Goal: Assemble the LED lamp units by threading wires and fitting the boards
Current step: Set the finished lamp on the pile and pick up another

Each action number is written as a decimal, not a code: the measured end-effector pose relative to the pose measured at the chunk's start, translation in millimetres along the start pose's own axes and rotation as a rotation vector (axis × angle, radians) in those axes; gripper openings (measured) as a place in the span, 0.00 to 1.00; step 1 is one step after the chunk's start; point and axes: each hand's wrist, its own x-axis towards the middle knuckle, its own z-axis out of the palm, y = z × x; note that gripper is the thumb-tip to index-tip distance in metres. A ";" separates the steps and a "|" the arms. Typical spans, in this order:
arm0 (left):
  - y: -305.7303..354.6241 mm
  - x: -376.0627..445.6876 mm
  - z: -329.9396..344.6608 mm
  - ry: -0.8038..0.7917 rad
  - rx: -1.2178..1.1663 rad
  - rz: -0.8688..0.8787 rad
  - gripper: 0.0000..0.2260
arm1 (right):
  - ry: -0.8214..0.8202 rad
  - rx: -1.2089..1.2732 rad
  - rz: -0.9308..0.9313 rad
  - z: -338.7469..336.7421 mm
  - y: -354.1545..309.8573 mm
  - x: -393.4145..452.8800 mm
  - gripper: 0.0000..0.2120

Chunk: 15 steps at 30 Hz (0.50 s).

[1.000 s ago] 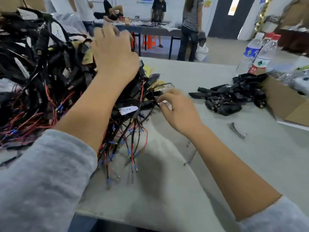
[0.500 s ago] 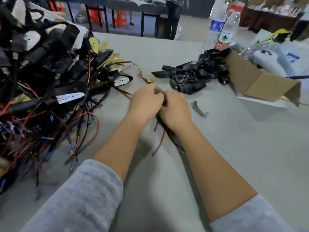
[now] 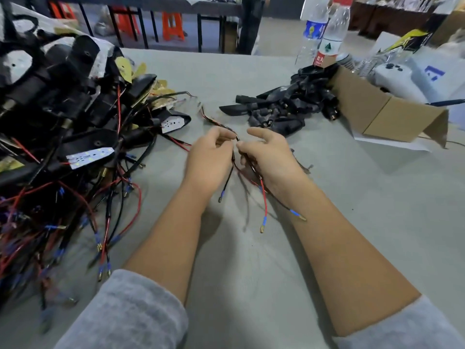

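Left hand (image 3: 208, 157) and right hand (image 3: 270, 157), close together above grey table (image 3: 352, 210), each pinching thin red-and-black wires (image 3: 263, 197) with blue-sleeved ends hanging below.

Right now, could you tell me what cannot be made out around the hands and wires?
- Head view: how the thin red and black wires are pinched is hidden behind the left hand and right hand.
- Tangled black lamp pile: cut off by the left edge.
- Brown cardboard box: contents hidden by its wall.
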 end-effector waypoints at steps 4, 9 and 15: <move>5.7 -0.3 -0.9 0.045 -0.075 0.035 0.14 | -0.102 0.117 0.112 -12.7 -10.5 -1.7 0.05; 12.6 -5.2 -2.1 0.038 -0.170 0.063 0.13 | -0.120 0.127 0.088 -21.5 -9.2 2.0 0.06; 24.1 -14.6 -4.0 -0.226 -0.465 -0.119 0.10 | 0.021 0.382 -0.129 -23.7 -4.4 6.9 0.09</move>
